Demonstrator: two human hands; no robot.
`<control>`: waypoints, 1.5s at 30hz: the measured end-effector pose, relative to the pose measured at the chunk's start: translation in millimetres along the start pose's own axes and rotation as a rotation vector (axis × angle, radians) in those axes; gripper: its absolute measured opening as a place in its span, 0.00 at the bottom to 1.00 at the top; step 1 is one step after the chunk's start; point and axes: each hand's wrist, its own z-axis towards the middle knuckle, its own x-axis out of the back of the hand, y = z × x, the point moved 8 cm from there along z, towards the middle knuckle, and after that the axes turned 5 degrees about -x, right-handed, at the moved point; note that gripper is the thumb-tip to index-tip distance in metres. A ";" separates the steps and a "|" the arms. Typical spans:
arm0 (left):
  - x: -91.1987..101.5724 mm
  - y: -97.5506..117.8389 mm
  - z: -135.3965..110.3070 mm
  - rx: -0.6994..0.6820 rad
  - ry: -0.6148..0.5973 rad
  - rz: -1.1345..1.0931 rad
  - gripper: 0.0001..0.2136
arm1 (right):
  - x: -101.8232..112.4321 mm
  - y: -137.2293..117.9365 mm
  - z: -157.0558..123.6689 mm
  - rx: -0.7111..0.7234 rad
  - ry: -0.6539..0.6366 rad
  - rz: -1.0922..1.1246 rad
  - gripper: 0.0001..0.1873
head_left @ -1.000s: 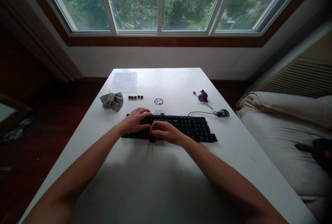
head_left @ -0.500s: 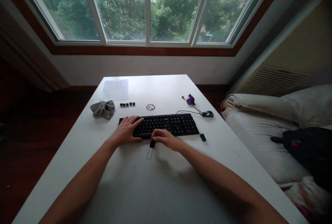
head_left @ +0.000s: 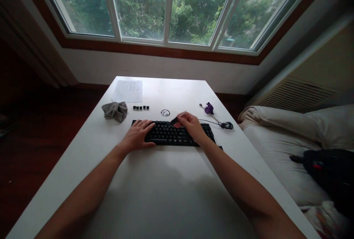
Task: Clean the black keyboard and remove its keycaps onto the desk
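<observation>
Right hand (head_left: 190, 124) brings a small black tool (head_left: 174, 121) to the keyboard (head_left: 171, 137)

The right hand pinches the tool between thumb and fingers over the keyboard's far edge, right of its middle; whether the tool touches a key cannot be told. The left hand (head_left: 139, 134) lies spread across the board's left end, fingers on the keys and thumb along the near edge.

The step in hand looks like working on single keys with the tool while the other hand steadies the board. The next move would call for lining the tool's end up squarely with one key and keeping the board from sliding.

The keyboard lies flat on the white worktop (head_left: 155, 180). Beyond it stand a row of small black keycaps (head_left: 141, 107) and a round pale disc (head_left: 165, 113). A crumpled grey cloth (head_left: 114, 111) lies to the left, near a printed sheet (head_left: 127, 91); a coiled cable (head_left: 226, 125) and a purple bundle (head_left: 209, 108) lie to the right.
</observation>
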 end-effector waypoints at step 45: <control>3.1 20.1 0.6 0.012 0.075 -0.030 0.33 | -24.4 48.4 51.3 -0.013 0.017 0.125 0.21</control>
